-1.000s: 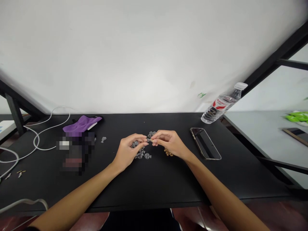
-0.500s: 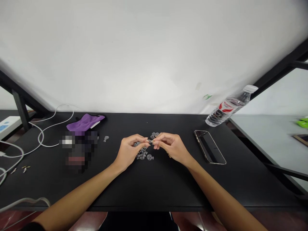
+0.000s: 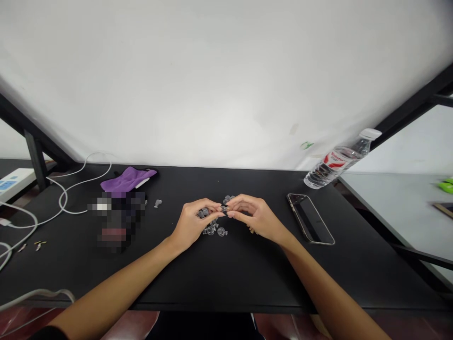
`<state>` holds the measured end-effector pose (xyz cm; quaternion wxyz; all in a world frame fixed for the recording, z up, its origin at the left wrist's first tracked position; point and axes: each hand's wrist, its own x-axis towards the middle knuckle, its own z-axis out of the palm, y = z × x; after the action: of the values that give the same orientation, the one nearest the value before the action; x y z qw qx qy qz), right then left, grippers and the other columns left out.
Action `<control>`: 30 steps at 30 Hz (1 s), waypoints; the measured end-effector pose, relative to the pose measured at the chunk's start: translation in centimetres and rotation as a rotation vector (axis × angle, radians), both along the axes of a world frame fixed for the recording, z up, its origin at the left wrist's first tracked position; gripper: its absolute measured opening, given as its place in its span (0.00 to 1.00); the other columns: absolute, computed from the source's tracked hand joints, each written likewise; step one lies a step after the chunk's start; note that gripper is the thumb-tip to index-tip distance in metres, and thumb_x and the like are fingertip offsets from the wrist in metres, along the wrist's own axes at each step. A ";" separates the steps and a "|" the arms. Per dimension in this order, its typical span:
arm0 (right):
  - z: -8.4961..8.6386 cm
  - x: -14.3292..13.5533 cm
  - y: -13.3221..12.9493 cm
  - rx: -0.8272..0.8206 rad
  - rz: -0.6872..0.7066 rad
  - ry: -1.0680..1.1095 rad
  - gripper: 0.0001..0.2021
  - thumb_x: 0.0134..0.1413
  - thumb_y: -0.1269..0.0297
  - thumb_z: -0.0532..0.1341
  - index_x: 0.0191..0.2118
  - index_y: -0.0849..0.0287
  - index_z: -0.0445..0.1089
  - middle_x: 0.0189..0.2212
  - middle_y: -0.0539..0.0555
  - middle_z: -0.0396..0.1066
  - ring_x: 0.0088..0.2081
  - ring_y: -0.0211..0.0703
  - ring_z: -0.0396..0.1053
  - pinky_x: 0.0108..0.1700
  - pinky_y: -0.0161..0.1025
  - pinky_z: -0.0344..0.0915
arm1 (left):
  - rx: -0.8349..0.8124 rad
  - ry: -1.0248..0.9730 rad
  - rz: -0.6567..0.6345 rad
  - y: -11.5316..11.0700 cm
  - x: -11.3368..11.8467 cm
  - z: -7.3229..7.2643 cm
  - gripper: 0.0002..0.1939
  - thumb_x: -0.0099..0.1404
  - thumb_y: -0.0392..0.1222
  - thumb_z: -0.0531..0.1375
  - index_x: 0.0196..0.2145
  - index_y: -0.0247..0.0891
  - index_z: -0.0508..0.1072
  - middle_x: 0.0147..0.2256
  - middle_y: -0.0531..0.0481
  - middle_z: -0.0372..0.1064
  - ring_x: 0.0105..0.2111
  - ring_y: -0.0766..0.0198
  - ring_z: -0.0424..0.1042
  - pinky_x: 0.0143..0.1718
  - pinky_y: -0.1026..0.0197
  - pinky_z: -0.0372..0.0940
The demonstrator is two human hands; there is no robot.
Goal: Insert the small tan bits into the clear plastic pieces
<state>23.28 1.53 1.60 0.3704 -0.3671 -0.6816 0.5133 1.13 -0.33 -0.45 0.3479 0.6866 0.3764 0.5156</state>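
Note:
My left hand and my right hand meet fingertip to fingertip over the middle of the black table. Between the pinched fingers sits one small clear plastic piece, held by both hands. Below and beside the hands lies a little heap of several similar clear pieces. A few small brown bits peek out under my right hand. What exactly the clear pieces are is too small to tell.
A phone lies face up to the right, with a water bottle on its side behind it. At the left are a purple cloth, a blurred-out object, a lone clear piece and white cables.
Both hands stay pinched together on the small piece, with only slight finger shifts. The view has drifted a little, so everything sits slightly further right in the picture.

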 end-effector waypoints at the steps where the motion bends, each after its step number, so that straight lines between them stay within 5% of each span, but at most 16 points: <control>1: 0.0 0.1 0.0 0.019 0.007 -0.017 0.15 0.56 0.53 0.71 0.43 0.58 0.77 0.38 0.56 0.79 0.40 0.48 0.77 0.49 0.47 0.75 | 0.014 0.030 -0.016 0.0 0.0 0.1 0.10 0.65 0.45 0.69 0.40 0.37 0.80 0.35 0.47 0.79 0.34 0.61 0.77 0.40 0.59 0.73; 7: -0.4 0.9 1.0 0.148 -0.083 -0.085 0.13 0.61 0.53 0.68 0.42 0.59 0.78 0.38 0.56 0.79 0.40 0.48 0.77 0.47 0.46 0.73 | 0.147 0.237 -0.054 0.6 -0.7 -0.2 0.13 0.70 0.41 0.65 0.52 0.41 0.75 0.42 0.46 0.74 0.42 0.59 0.75 0.48 0.56 0.70; 14: -0.8 2.7 2.4 0.361 -0.264 -0.275 0.11 0.63 0.55 0.66 0.41 0.58 0.78 0.33 0.54 0.75 0.33 0.44 0.70 0.36 0.41 0.66 | 0.163 0.499 -0.049 1.3 -1.8 -0.2 0.06 0.73 0.35 0.60 0.44 0.40 0.76 0.44 0.47 0.72 0.45 0.58 0.71 0.52 0.52 0.63; 30: -1.9 0.9 1.7 0.408 -0.110 -0.452 0.07 0.65 0.59 0.64 0.40 0.55 0.78 0.31 0.51 0.64 0.31 0.41 0.62 0.37 0.39 0.62 | 0.247 0.697 -0.152 1.8 -2.7 0.4 0.09 0.74 0.40 0.60 0.43 0.43 0.81 0.45 0.46 0.73 0.46 0.55 0.70 0.50 0.51 0.63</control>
<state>24.21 3.20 -0.30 0.3027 -0.4266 -0.8147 0.2502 -1.60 1.45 -0.07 0.1510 0.8836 0.3551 0.2653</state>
